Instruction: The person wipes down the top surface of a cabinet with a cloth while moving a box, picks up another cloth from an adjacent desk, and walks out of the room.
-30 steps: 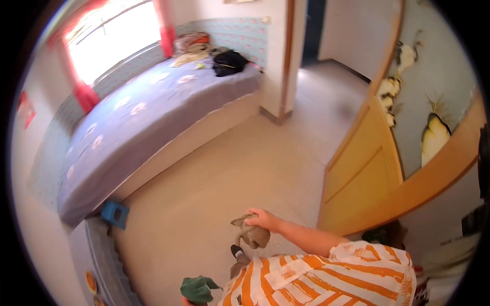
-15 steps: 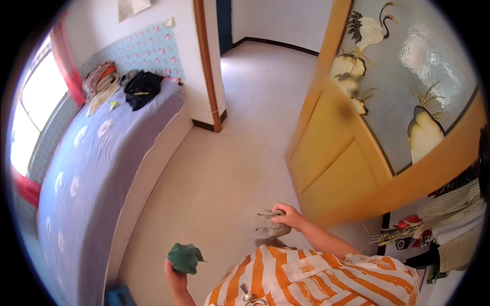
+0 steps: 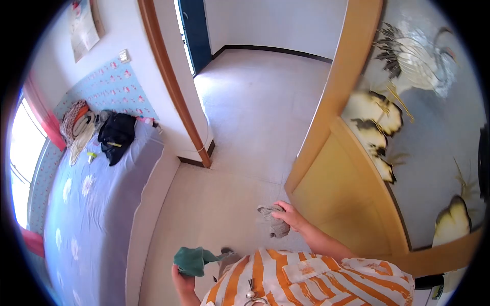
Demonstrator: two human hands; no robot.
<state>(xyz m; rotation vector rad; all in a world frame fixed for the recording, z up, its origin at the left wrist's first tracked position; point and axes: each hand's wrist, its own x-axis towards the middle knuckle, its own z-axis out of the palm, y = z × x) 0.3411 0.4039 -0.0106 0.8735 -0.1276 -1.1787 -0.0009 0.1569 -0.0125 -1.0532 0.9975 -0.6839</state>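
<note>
My left hand [image 3: 183,280] is closed around the bottom of a crumpled green cloth [image 3: 191,261], holding it low in front of me. One end of the cloth sticks out to the right. Farther right, my right hand [image 3: 291,215] grips a bunched grey cloth [image 3: 275,228], which hangs below the fingers. Its folds hide what kind of cloth it is. Both cloths are held above the pale floor, apart from each other. An orange-and-white striped garment [image 3: 301,278] covers my body.
Along the left runs a bed [image 3: 117,214] with a lilac sheet; a black cloth item [image 3: 117,133] and piled fabrics lie at its far end. A wooden door [image 3: 337,188] with crane-decorated glass stands close on my right. Ahead, a doorway post [image 3: 176,84] borders the passage floor [image 3: 260,102].
My view has moved forward toward the doorway, and more of the blue door beyond shows. The clothes at right have mostly left view. Both hands keep their cloths.
</note>
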